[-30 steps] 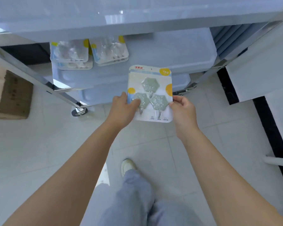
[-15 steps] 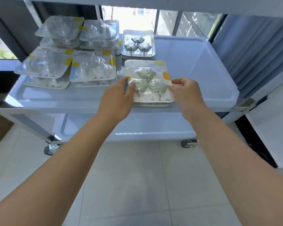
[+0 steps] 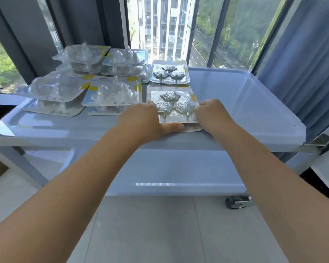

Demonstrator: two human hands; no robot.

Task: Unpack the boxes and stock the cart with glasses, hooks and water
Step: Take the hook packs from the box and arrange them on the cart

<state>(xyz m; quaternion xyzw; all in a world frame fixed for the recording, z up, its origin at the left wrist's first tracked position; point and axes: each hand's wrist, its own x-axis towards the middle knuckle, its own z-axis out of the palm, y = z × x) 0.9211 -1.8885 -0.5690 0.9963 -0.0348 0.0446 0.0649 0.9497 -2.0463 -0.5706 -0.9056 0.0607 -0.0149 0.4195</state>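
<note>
Holding a hook pack (image 3: 174,108) flat on the cart's top tray (image 3: 254,103).
We note left hand (image 3: 142,120) and right hand (image 3: 215,115) pinching its side edges (atop a matching pack); clear-hook stacks (image 3: 112,95) sit beside it.

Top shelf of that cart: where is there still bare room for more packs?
The right half of the top shelf is bare, from the leaf-hook pack under the left hand and right hand to the right rim. A thin strip runs along the front edge. The left and back are crowded with stacked clear hook packs.
</note>
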